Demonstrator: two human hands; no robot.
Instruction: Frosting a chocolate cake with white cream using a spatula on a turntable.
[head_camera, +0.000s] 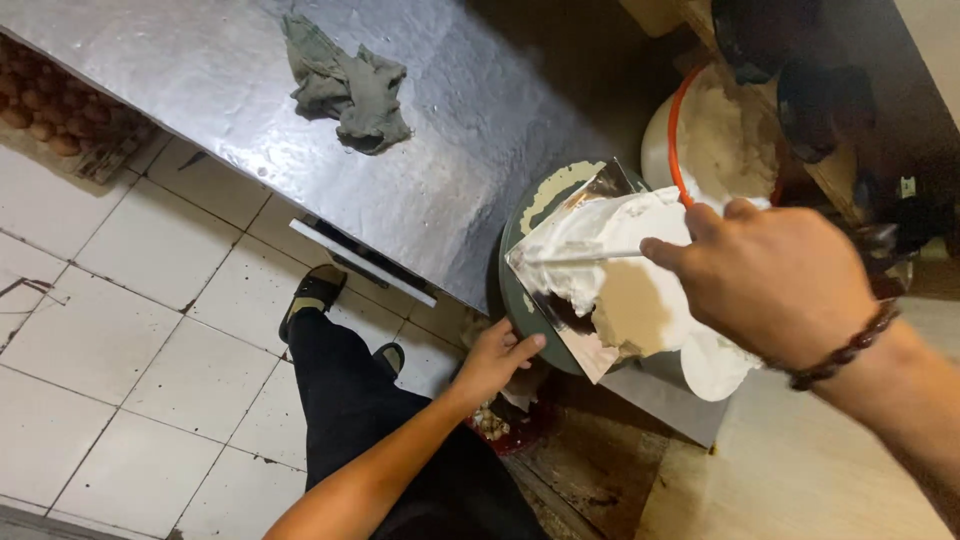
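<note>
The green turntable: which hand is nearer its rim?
Left. The left hand touches the green turntable at its lower rim; the right hand is above the cake, holding a spatula.

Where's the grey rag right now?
In the head view the grey rag lies crumpled on the steel table, upper left of the cake and well away from both hands.

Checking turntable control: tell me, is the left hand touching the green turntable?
Touching. The head view shows the left hand's fingers resting against the green turntable's lower rim.
</note>
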